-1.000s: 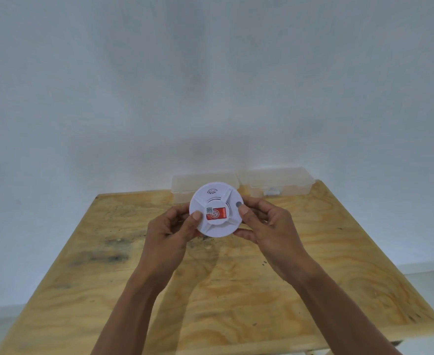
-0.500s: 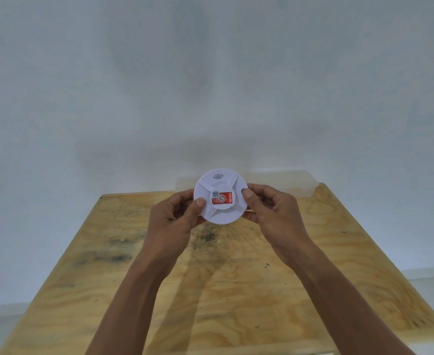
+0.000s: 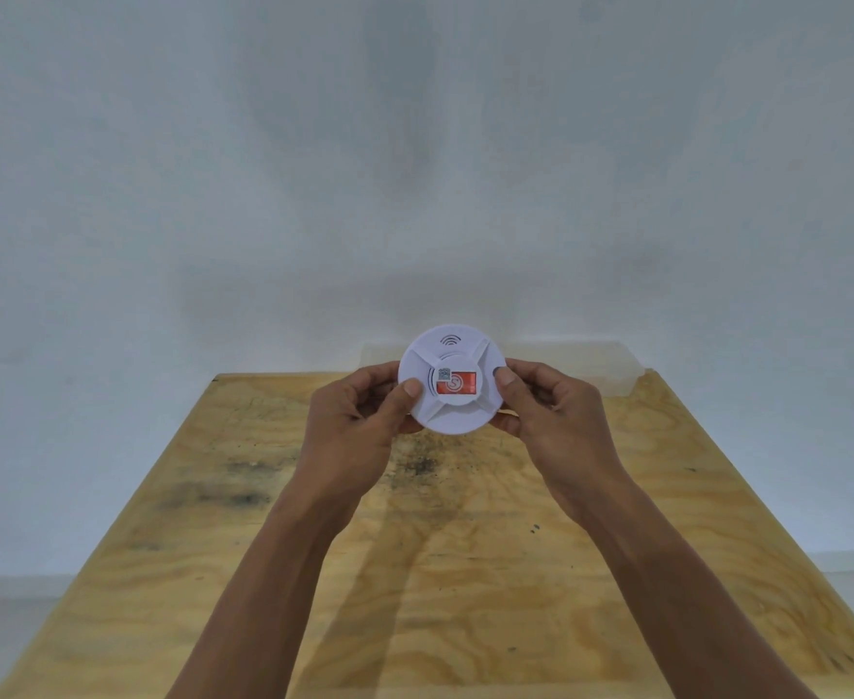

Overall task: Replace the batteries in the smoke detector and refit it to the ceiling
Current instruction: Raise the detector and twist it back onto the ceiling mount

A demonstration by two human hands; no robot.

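While gripped, detector (image 3: 452, 379) between both hands.

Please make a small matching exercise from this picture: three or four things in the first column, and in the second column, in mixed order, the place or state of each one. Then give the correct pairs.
Things:
1. smoke detector
2. left hand
3. clear plastic box
4. wooden table

Places or states:
A. at the far edge of the table, against the wall
B. held up between both hands, red label facing the camera
C. bare plywood top with dark stains
D. grips the detector's left rim, thumb on its face

Pairs: 1-B, 2-D, 3-A, 4-C
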